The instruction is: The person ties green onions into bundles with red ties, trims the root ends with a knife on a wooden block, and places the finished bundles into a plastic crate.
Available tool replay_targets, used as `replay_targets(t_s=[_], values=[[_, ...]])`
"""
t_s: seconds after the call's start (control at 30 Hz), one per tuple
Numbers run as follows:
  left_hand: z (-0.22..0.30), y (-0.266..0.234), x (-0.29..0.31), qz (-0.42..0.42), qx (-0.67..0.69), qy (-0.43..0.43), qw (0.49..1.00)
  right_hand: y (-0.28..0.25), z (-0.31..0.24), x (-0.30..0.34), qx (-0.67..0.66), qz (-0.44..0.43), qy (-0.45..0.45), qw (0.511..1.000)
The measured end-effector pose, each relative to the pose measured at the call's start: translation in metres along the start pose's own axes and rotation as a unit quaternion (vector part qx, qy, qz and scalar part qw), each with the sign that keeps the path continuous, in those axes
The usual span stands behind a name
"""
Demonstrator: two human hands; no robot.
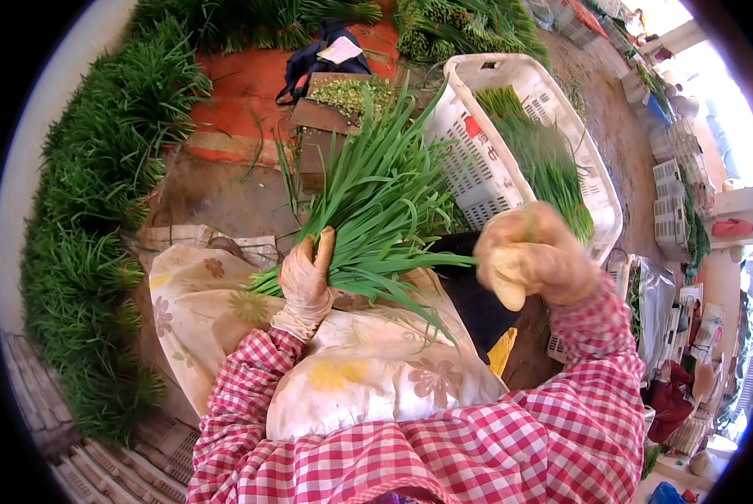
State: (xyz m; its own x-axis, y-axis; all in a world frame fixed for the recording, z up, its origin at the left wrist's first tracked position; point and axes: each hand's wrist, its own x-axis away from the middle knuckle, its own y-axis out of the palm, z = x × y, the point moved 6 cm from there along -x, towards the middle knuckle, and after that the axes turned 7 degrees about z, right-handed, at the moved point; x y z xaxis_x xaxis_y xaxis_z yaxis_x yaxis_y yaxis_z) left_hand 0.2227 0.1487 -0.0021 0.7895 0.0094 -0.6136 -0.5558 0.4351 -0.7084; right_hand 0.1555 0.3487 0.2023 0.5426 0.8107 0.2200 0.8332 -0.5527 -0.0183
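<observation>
My gloved left hand is closed round the lower part of a loose bunch of green chives. The bunch lies over my lap, its long leaves fanning up and to the right. To its right is my gloved right hand, smeared by motion but with the fingers curled in. A few chive leaves stretch sideways from the bunch to this hand's fingertips, which appear to pinch them. A pale flowered apron covers my lap under the bunch.
A white plastic crate with bundled chives stands at the right, close to my right hand. Chive bundles are heaped along the left, more at the back. Ahead, a brown board carries leaf scraps beside a dark bag.
</observation>
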Motion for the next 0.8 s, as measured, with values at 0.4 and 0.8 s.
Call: replay_targets(t_s=[0.4,0.8], values=[[0.034,0.003,0.001,-0.066,-0.012,0.055,0.996,-0.004,0.065,-0.048,0.605,0.127,0.06,0.784],[0.032,0.006,0.008,-0.096,0.035,0.037,0.994,-0.025,0.025,0.001,-0.074,0.262,0.009,0.962]])
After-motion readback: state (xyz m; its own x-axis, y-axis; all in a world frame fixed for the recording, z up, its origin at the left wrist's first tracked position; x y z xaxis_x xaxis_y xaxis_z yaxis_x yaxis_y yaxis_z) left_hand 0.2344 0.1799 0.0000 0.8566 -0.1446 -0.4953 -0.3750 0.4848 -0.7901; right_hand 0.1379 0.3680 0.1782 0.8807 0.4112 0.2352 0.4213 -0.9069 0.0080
